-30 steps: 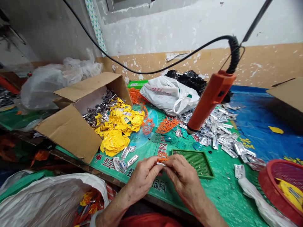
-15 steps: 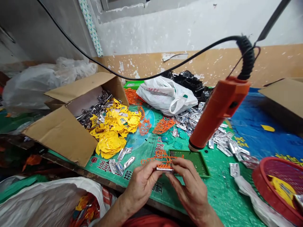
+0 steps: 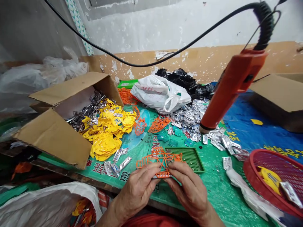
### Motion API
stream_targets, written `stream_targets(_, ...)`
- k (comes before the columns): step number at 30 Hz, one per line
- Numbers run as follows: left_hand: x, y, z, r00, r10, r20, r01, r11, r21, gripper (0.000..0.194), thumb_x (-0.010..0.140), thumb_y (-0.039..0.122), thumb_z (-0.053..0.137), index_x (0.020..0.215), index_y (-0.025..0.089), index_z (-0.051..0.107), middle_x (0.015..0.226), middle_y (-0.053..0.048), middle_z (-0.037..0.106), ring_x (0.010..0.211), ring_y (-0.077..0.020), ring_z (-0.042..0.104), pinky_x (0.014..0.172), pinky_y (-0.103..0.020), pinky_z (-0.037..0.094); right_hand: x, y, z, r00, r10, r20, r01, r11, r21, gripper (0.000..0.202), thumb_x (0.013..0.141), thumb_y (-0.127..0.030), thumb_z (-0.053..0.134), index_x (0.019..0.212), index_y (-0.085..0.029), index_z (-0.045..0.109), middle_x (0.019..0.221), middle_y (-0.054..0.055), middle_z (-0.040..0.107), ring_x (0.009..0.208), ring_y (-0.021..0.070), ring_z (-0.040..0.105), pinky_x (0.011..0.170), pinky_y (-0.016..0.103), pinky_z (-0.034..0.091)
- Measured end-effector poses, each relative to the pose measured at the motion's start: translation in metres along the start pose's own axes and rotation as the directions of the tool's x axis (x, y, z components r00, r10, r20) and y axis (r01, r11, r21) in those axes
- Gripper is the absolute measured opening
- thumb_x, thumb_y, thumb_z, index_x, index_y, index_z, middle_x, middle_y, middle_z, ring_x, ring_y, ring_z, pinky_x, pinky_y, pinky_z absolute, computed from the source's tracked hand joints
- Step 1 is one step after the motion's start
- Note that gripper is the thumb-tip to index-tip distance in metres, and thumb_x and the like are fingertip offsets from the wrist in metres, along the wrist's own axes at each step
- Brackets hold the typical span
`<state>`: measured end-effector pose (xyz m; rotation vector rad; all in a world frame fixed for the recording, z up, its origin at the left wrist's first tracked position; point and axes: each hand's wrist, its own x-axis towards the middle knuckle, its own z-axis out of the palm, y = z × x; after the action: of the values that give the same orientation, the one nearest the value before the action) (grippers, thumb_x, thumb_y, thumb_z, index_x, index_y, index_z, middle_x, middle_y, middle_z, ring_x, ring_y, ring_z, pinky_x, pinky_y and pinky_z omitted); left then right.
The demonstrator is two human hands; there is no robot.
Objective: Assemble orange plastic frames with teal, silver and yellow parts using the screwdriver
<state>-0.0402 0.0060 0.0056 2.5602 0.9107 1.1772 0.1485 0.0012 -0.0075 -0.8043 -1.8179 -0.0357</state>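
Observation:
Between both hands is an orange plastic lattice frame (image 3: 161,157), with a silvery strip (image 3: 163,177) along its near edge. My left hand (image 3: 139,186) pinches the left end of that edge, thumb on top. The right end is gripped by the fingers and thumb of my right hand (image 3: 189,187). Just beyond my right hand lies a green mesh tray (image 3: 195,160) with small dark bits at its left side. An orange electric screwdriver (image 3: 233,91) hangs on a coiled black cord, tip down, to the right of the tray.
A carton (image 3: 54,135) spills yellow parts (image 3: 106,146) and dark metal-look pieces on the left. Silvery pieces (image 3: 191,115) pile behind, near a white plastic bag (image 3: 162,93). A red basket (image 3: 254,183) stands right; a white sack (image 3: 78,192) hangs open below left.
The orange frame has tilted so more of its lattice faces me. Both hands keep hold of it. The view has shifted, and the hanging screwdriver now appears farther right and higher.

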Motion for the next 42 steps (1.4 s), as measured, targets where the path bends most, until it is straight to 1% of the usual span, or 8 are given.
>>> stream_targets(5,-0.008,0.001,-0.004,0.996,0.058,0.066,-0.064,0.993,0.1,0.025,0.096,0.01,0.041,0.116,0.008,0.057,0.113,-0.017,0.072,0.113,-0.0174,0.065,0.094,-0.023,0.054,-0.002,-0.004,-0.005,1.0,0.012,0.015,-0.012,1.0,-0.021,0.01,0.091,-0.015,0.056,0.097,-0.012,0.063,0.09,0.013,0.069,0.088,0.0194,0.067,0.075,0.031,0.059)
stream_targets(10,-0.013,0.001,-0.003,0.991,0.125,0.055,-0.133,0.975,0.178,0.026,0.093,0.007,0.043,0.114,0.006,0.057,0.11,-0.02,0.073,0.114,-0.0191,0.065,0.094,-0.024,0.054,-0.003,-0.003,-0.008,0.998,-0.027,0.062,0.025,0.999,0.032,0.009,0.09,-0.012,0.054,0.093,-0.012,0.063,0.085,0.012,0.069,0.083,0.0198,0.066,0.072,0.033,0.058)
stream_targets(14,-0.015,0.002,-0.004,0.992,0.119,0.033,-0.123,0.979,0.164,0.025,0.093,0.006,0.043,0.113,0.006,0.058,0.109,-0.02,0.073,0.112,-0.0174,0.066,0.096,-0.022,0.052,-0.001,-0.003,-0.009,0.994,-0.073,0.084,0.071,0.997,0.033,0.009,0.09,-0.012,0.055,0.091,-0.011,0.064,0.085,0.013,0.07,0.081,0.0193,0.065,0.072,0.032,0.057)
stream_targets(19,-0.015,0.003,-0.005,0.994,0.096,0.042,-0.101,0.987,0.126,0.022,0.093,0.008,0.045,0.11,0.009,0.059,0.109,-0.018,0.074,0.108,-0.0167,0.068,0.095,-0.022,0.052,0.002,-0.006,-0.012,0.99,-0.058,0.126,0.053,0.997,0.048,0.009,0.089,-0.013,0.057,0.087,-0.01,0.065,0.082,0.012,0.07,0.077,0.0182,0.063,0.069,0.031,0.055)
stream_targets(23,-0.012,0.004,-0.008,0.995,0.075,0.066,-0.082,0.992,0.098,0.024,0.091,0.008,0.046,0.112,0.013,0.059,0.109,-0.015,0.074,0.104,-0.0175,0.07,0.091,-0.024,0.056,0.007,-0.006,-0.016,0.985,-0.062,0.163,0.067,0.998,-0.023,0.011,0.09,-0.018,0.058,0.083,-0.013,0.065,0.08,0.008,0.071,0.072,0.0166,0.062,0.062,0.029,0.049)
stream_targets(29,-0.004,0.011,-0.012,0.989,0.061,0.131,-0.07,0.996,0.063,0.025,0.091,0.01,0.046,0.113,0.012,0.057,0.11,-0.016,0.074,0.107,-0.0195,0.069,0.092,-0.027,0.056,0.005,-0.003,-0.019,0.968,-0.043,0.248,0.068,0.993,-0.095,0.013,0.092,-0.022,0.056,0.093,-0.016,0.067,0.084,0.007,0.073,0.076,0.0168,0.062,0.065,0.03,0.048)
stream_targets(35,-0.008,0.018,-0.011,0.994,-0.005,0.112,-0.004,0.997,0.078,0.042,0.09,0.016,0.05,0.131,0.008,0.044,0.111,-0.017,0.073,0.109,-0.02,0.068,0.093,-0.027,0.056,-0.007,-0.001,-0.02,0.981,-0.05,0.188,0.053,0.998,-0.013,0.013,0.091,-0.015,0.054,0.091,-0.015,0.067,0.082,0.007,0.074,0.081,0.018,0.064,0.07,0.03,0.054)
stream_targets(42,-0.006,0.022,-0.01,0.993,0.017,0.115,-0.02,0.999,0.028,0.052,0.085,0.015,0.053,0.134,0.006,0.038,0.116,-0.019,0.071,0.106,-0.0233,0.069,0.086,-0.029,0.06,-0.013,0.002,-0.02,0.984,-0.076,0.163,0.077,0.997,0.001,0.012,0.09,-0.016,0.056,0.094,-0.017,0.068,0.081,0.007,0.076,0.08,0.0191,0.069,0.069,0.033,0.058)
